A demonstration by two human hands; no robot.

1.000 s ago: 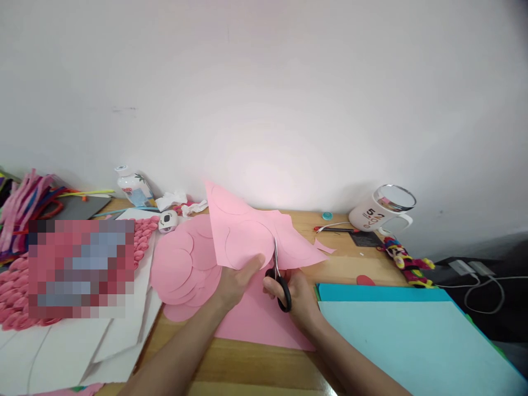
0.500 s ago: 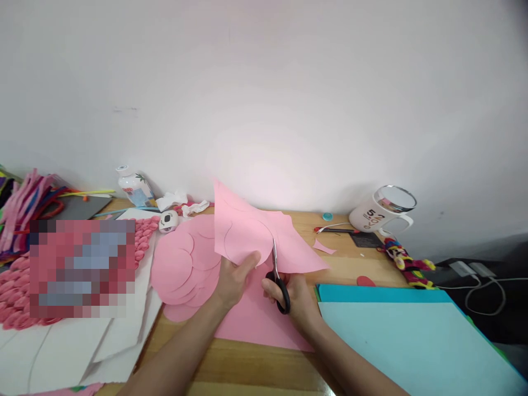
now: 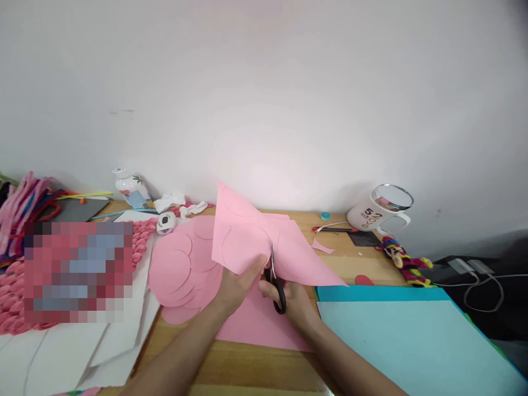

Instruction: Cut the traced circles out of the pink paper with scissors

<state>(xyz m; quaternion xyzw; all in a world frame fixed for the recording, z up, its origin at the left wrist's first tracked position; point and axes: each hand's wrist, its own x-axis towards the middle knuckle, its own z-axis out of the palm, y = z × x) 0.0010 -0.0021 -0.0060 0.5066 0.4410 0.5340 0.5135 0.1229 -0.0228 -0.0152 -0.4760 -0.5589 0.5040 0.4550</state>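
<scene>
Slanting above one wooden table point(image 3: 243, 366), one smooth pink paper sheet point(image 3: 247, 242) bearing curved outlines is pinched in the left hand point(image 3: 235, 289); the right hand's point(image 3: 296, 302) fingers grip one pair of black-looped, steel-bladed scissors point(image 3: 279, 287) meeting it.

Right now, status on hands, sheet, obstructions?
Left hand holding upper pink sheet. Right hand holding black-handled scissors, blades at sheet. Left thumb close to blades; no other obstruction visible.

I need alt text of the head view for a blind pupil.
The right hand holds black-handled scissors at a pink sheet marked with curved outlines, gripped by the left hand. Pink discs lie to the left, blue sheets to the right.
</scene>
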